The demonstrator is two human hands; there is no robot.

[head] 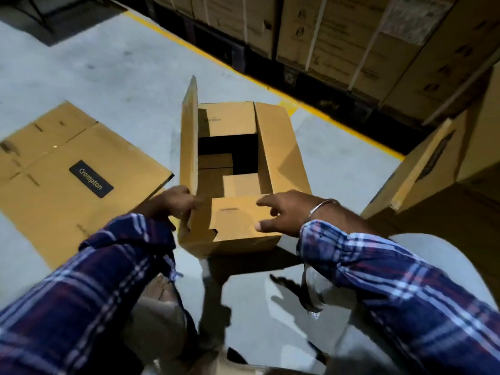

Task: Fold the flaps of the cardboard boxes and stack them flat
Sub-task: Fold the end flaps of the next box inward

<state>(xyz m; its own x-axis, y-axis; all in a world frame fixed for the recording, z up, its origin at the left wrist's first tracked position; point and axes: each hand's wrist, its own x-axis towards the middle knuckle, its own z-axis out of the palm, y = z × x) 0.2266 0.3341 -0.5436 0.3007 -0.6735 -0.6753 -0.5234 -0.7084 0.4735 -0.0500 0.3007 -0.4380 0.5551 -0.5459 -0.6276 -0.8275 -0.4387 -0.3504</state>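
Though open — box [238,163] lengthwise away

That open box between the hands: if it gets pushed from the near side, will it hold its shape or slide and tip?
The open box looks to hold nothing, so it is probably light and would slide on the smooth floor. Its tall left flap stands unsupported and may sway. The left hand grips that flap; the right hand rests open on the near flap, which likely bends easily.

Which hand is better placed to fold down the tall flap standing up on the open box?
Left. The left hand already grips the base of the upright flap; the right hand hovers open over the near flap.
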